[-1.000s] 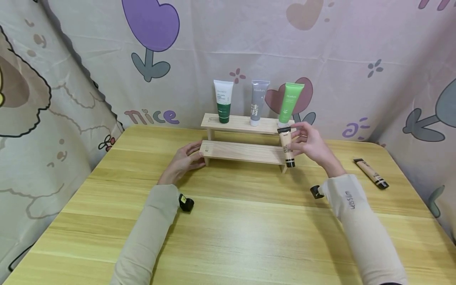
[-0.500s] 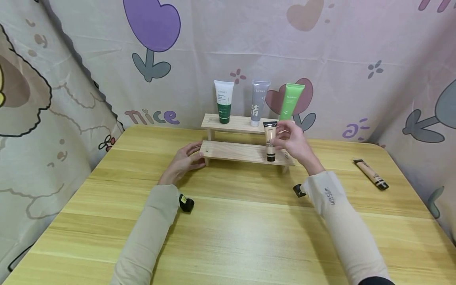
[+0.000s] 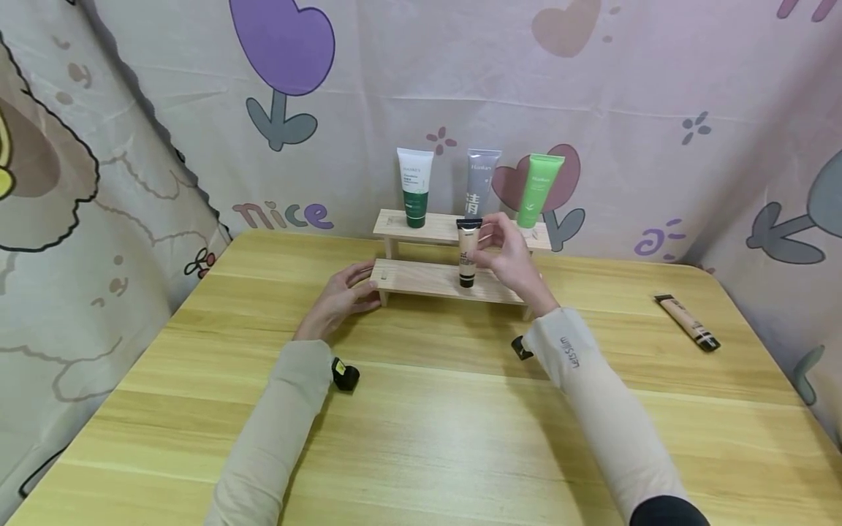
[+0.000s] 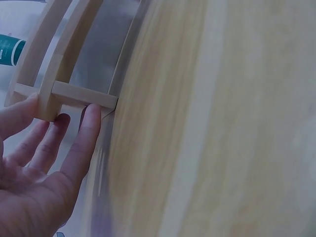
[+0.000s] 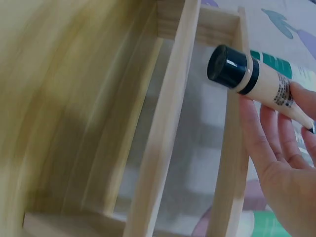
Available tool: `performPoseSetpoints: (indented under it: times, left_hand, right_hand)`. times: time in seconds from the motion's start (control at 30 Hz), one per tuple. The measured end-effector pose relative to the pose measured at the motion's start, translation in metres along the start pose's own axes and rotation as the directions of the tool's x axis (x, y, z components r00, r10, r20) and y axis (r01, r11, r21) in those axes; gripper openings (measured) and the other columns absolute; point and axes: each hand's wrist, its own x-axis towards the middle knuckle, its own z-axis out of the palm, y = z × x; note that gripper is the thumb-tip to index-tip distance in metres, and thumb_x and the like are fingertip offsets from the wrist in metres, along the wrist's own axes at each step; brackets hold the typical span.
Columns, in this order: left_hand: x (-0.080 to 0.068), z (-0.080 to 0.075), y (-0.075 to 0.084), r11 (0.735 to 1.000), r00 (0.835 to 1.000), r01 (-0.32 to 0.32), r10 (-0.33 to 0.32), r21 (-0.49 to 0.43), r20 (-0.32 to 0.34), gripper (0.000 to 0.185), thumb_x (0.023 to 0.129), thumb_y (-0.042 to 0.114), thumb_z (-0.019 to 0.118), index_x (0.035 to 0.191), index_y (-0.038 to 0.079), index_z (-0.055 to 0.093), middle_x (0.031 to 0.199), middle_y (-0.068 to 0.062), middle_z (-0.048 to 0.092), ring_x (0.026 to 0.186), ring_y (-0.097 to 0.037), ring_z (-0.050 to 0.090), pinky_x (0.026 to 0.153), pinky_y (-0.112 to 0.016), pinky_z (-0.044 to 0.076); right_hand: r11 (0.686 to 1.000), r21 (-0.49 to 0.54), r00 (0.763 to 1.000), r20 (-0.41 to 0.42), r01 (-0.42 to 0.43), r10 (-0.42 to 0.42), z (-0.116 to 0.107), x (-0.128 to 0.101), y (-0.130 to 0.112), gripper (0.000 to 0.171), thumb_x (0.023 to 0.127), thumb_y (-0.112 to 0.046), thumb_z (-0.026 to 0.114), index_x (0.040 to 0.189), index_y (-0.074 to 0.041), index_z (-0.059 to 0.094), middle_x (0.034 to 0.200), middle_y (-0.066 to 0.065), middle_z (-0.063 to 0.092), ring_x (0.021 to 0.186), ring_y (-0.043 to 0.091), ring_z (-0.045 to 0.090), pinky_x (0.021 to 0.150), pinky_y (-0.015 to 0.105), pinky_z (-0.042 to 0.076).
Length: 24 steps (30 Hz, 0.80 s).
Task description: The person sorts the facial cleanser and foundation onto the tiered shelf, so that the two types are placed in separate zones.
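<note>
My right hand point(image 3: 506, 256) pinches a small beige cosmetic tube point(image 3: 468, 252) between thumb and fingers. Its black cap points down, in front of the lower step of a two-tier wooden display stand point(image 3: 421, 277). In the right wrist view the tube's black cap point(image 5: 227, 66) overlaps the stand's upper board. My left hand point(image 3: 338, 298) holds the stand's left end; the left wrist view has the thumb at the board's end point(image 4: 49, 106) and a finger against the leg. On the top step stand a white-and-green tube point(image 3: 415, 188), a grey-blue tube point(image 3: 482, 183) and a green tube point(image 3: 541, 188).
Another beige tube with a black cap point(image 3: 687, 323) lies flat on the wooden table point(image 3: 421, 438) at the right. A patterned cloth point(image 3: 408, 73) hangs close behind the stand.
My right hand has carried the beige tube leftward from the stand's right end toward its middle, and the tube has turned more upright. My left hand has stayed at the stand's left end.
</note>
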Motion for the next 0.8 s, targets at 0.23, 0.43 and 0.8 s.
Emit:
performPoseSetpoints:
  times: [0.23,0.43,0.8]
  left_hand:
    - [-0.001,-0.002,0.0,1.0,1.0,0.006,-0.006,-0.01,-0.009,0.057,0.106,-0.001,0.046,0.16,0.007,0.029,0.162,-0.017,0.031,0.135,-0.04,0.045,0.105,-0.046,0.051]
    - [-0.001,-0.002,-0.001,1.0,1.0,0.011,-0.011,-0.005,-0.006,0.057,0.106,-0.001,0.046,0.16,0.007,0.028,0.162,-0.016,0.029,0.135,-0.041,0.044,0.105,-0.046,0.05]
    - [0.001,-0.001,-0.001,1.0,1.0,0.007,-0.007,-0.007,0.002,0.057,0.106,-0.001,0.046,0.16,0.007,0.029,0.162,-0.016,0.03,0.135,-0.041,0.045,0.106,-0.048,0.049]
  right_hand:
    - [0.997,-0.003,0.995,-0.058,0.076,-0.076,0.027,0.006,0.001,0.051,0.077,0.026,0.07,0.119,0.011,0.047,0.1,0.021,0.061,0.087,0.022,0.061,0.082,0.023,0.055]
    - [0.991,-0.07,0.991,-0.055,0.117,-0.121,0.045,0.009,0.006,0.05,0.077,0.022,0.073,0.117,0.009,0.047,0.102,0.025,0.063,0.094,0.037,0.062,0.091,0.038,0.056]
    - [0.986,-0.102,0.99,-0.03,0.135,-0.138,0.059,0.009,0.012,0.044,0.079,0.02,0.073,0.112,0.006,0.047,0.098,0.023,0.061,0.094,0.04,0.063,0.09,0.05,0.057]
